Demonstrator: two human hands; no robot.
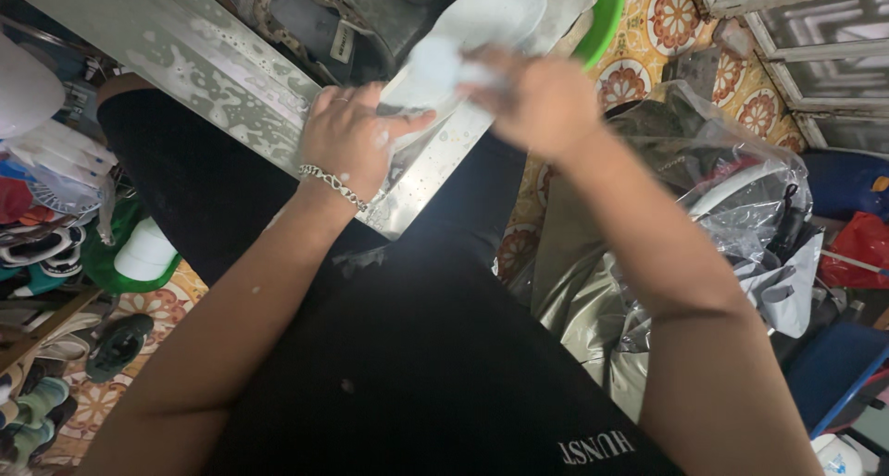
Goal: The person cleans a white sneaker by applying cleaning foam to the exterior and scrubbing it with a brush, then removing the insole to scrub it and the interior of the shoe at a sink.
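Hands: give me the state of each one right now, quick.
Left hand: closed on the near end of the white shoe, over the wet metal counter.
Right hand: closed on a white soapy thing, blurred, pressed against the shoe.

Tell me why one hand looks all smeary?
Head view: the right hand is blurred from moving, and so is the pale shoe it rubs; the left hand with its bracelet looks sharper; the wet metal bench shines with glare.

My left hand (347,138) rests on the metal basin's rim (231,78), my right hand (537,96) over the shoe sole (482,22) beyond it, plastic bags (704,207) right, shoes (46,254) left.
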